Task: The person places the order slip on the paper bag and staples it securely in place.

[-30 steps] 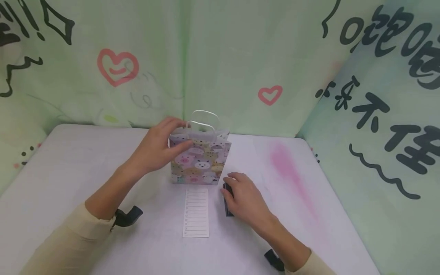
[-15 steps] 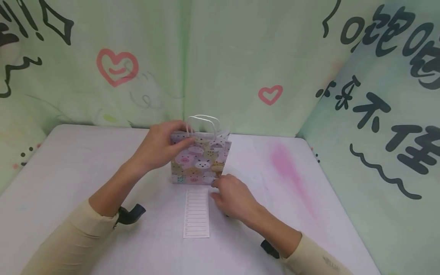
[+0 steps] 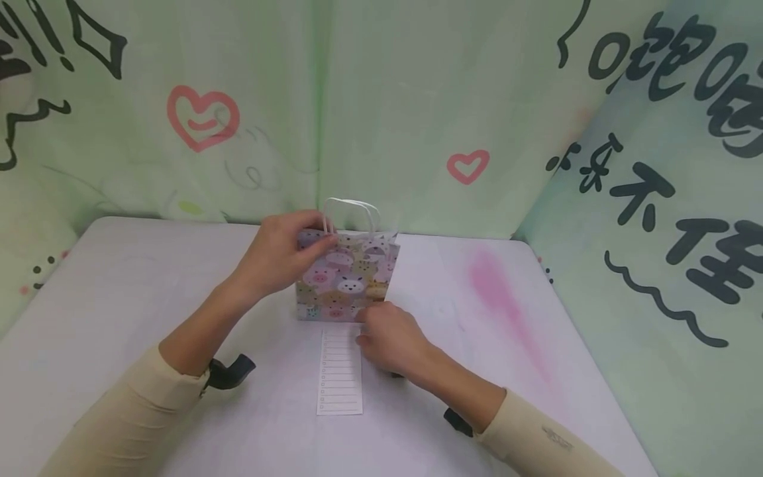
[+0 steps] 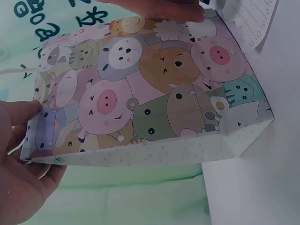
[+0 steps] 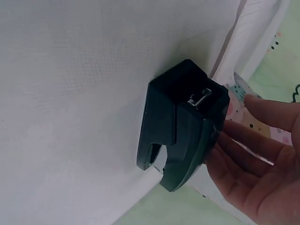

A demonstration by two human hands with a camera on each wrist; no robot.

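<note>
A small paper gift bag (image 3: 346,281) with printed cartoon animals and white handles stands upright on the table. My left hand (image 3: 277,255) holds its upper left edge, thumb in front and the other fingers behind. My right hand (image 3: 393,338) is at the bag's lower right front, thumb and forefinger apart, with nothing seen between them. In the left wrist view its fingers (image 4: 159,9) lie by the bag's printed front. A black stapler (image 5: 161,112) stands beside my right hand's fingers in the right wrist view; in the head view that hand mostly hides it.
A narrow lined checklist sheet (image 3: 340,374) lies in front of the bag, just left of my right hand. The white table (image 3: 495,411) has a pink smear on its right side. Printed green curtains (image 3: 381,99) hang behind and at the sides.
My right hand has moved left from the black stapler to the bag's lower front, now covering most of the stapler. My left hand has lowered slightly onto the bag's edge; the handles have drawn together.
</note>
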